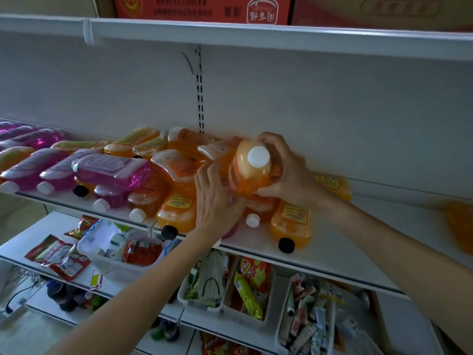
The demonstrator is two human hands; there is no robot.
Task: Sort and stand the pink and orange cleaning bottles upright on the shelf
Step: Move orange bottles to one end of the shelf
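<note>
1. Our right hand (pixel 286 172), centre right of the frame, curls fingers and thumb round an orange bottle (pixel 249 180), which is raised nearly upright over the heap at mid-shelf, its white cap (pixel 258 156) turned towards us
2. Our left hand (pixel 217 201) sits just left of it, fingers bent against the bottle's side; we cannot tell whether it grips anything, since the palm covers what lies beneath
3. Both forearms reach up from the lower edge of the frame
4. Around the hands, other orange bottles (pixel 176 208) lie flat in a heap on the white shelf (pixel 345 242); pink bottles (pixel 112 170) lie on their sides further left, the farthest cut off by the frame edge
5. An orange shape (pixel 460 226) at the right edge is too blurred for us to make out
</note>
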